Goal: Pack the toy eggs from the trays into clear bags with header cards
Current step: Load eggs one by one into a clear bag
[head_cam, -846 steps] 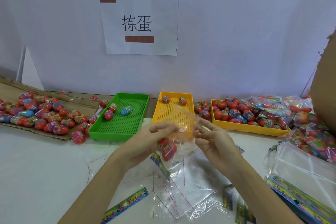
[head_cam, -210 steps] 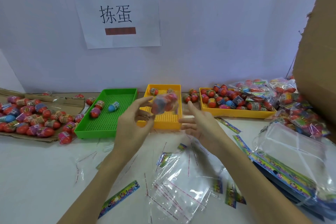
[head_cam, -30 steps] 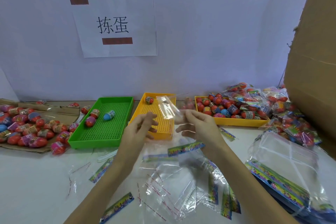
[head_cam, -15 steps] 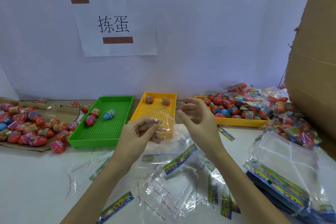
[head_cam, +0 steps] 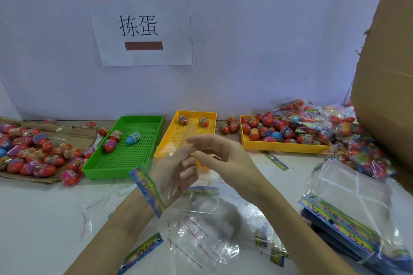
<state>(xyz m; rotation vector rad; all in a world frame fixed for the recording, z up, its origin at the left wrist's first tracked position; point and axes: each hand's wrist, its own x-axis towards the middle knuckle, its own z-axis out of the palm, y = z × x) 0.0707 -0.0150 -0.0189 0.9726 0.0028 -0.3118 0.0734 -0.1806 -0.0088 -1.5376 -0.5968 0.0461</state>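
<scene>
The left hand [head_cam: 174, 172] is inside a clear bag [head_cam: 169, 163], the film wrapped over the palm and fingers and the colourful header card [head_cam: 147, 190] lying across the wrist. Its fingers are loosely bent inside the film; whether they pinch it, I cannot tell. The right hand [head_cam: 221, 156] is raised just beside it with fingers relaxed and slightly curved, the tips meeting the bag's far end near the left fingertips; it looks to touch the film rather than grip it, though blur makes that uncertain. Both hands hover above the surface [head_cam: 44, 219], in front of the yellow tray [head_cam: 178, 140], which holds two eggs [head_cam: 183, 119] at its far end. The green tray [head_cam: 125, 152] to the left holds three eggs. A second yellow tray [head_cam: 279, 146] on the right is heaped with eggs, with filled bags [head_cam: 312, 118] piled past it. More empty bags [head_cam: 201, 236] and loose header cards lie on the surface under the forearms, and a stack [head_cam: 348, 214] sits at right. Loose eggs [head_cam: 33, 154] cover cardboard at left.
</scene>
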